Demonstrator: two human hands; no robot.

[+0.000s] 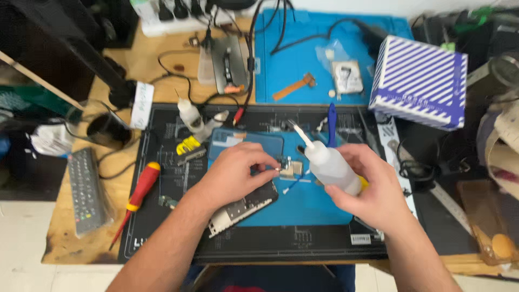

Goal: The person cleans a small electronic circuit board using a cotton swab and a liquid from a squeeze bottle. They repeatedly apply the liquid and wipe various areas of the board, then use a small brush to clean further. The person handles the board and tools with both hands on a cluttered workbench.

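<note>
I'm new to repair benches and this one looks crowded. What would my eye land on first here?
First the two hands at the centre: the right hand holds a white squeeze bottle with its nozzle tilted up and left, while the left hand pinches a small part over an opened phone on the blue mat. Next, the blue-and-white striped box at upper right and the red-handled screwdriver at left.
</note>
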